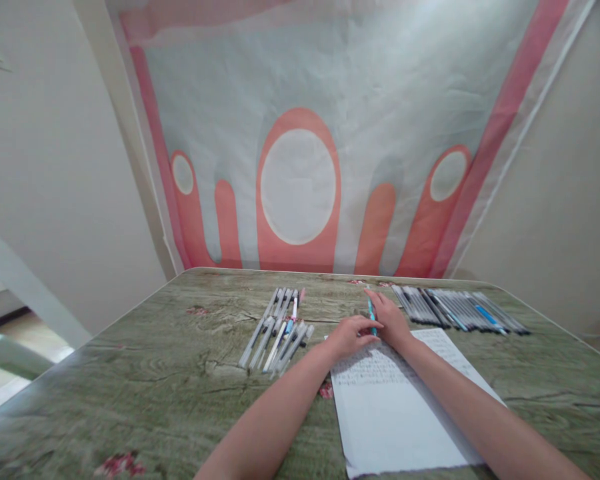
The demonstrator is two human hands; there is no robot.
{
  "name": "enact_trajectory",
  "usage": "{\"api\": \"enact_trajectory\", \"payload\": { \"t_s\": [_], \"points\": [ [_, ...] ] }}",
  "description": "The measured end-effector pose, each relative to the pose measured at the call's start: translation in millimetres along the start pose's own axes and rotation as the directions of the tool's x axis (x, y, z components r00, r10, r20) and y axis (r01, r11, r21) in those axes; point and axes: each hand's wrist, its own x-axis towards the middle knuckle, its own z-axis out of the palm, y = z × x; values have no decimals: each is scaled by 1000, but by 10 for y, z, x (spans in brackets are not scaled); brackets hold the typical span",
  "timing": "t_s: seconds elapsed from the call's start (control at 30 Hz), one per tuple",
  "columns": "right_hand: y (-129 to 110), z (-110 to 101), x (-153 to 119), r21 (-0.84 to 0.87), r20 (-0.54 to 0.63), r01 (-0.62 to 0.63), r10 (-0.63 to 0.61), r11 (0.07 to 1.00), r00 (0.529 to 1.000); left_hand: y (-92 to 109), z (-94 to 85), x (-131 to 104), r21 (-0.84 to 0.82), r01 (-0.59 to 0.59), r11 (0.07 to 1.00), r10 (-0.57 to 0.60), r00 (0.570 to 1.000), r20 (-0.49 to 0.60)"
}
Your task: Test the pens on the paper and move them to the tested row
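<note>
A light blue pen [371,311] stands between my two hands, above the top edge of a sheet of paper. My left hand [353,335] pinches its lower end between thumb and fingers. Higher up, my right hand [389,316] has its fingers closed on the same pen. Handwriting fills the upper part of the paper [395,427], and its lower part is blank. Left of my hands lies a loose group of pens [275,337]. To the right, several pens [455,311] lie side by side in a long row, one of them bright blue.
The table [155,373] has a wood-grain cover with red flower prints. Behind its far edge hangs a cloth [300,73] with pink and orange shapes. Walls stand on both sides, and a pale frame-like structure [25,287] is at the lower left.
</note>
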Motion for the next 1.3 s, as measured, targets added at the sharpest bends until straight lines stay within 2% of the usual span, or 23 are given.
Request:
{"api": "enact_trajectory", "payload": {
  "t_s": [0.07,0.13,0.2,0.27,0.37,0.53,0.63,0.7,0.77,0.83,0.9,1.0,1.3],
  "points": [
    [22,10,-1,155,-35,-69,75,986,997,-11,-9,-1,11,1,1000,-1,1000,-23],
    [36,8,2,355,-15,-146,162,924,987,-30,-19,-6,30,12,999,-11,999,-36],
    [35,-10,6,551,96,-221,202,804,975,-52,-28,-13,58,30,998,-28,999,-37],
    [22,-40,12,677,243,-297,177,673,954,-70,-33,-20,86,47,995,-45,999,-26],
    [2,-81,23,733,364,-389,162,558,917,-72,-45,-24,110,45,993,-45,999,-3],
    [46,-71,71,728,398,-454,222,514,890,-36,-69,-21,123,22,992,-25,999,26],
    [173,-49,137,649,372,-502,337,571,865,-51,-50,-24,59,40,997,-41,999,24],
    [301,-51,188,525,295,-515,422,678,857,-77,-29,-25,13,76,997,-76,997,19],
    [436,-66,230,304,175,-492,460,815,870,-101,-14,-25,11,97,995,-97,995,16],
    [548,-85,254,53,98,-461,454,886,885,-115,-14,-24,50,79,996,-81,996,29],
    [614,-100,262,-160,73,-438,454,884,888,-120,-24,-24,90,41,995,-45,998,45],
    [632,-113,259,-357,64,-402,451,843,890,-127,-37,-27,105,15,994,-21,998,53],
    [608,-153,230,-485,23,-373,438,791,899,-155,-21,-34,109,22,994,-26,999,38]
  ]
}}
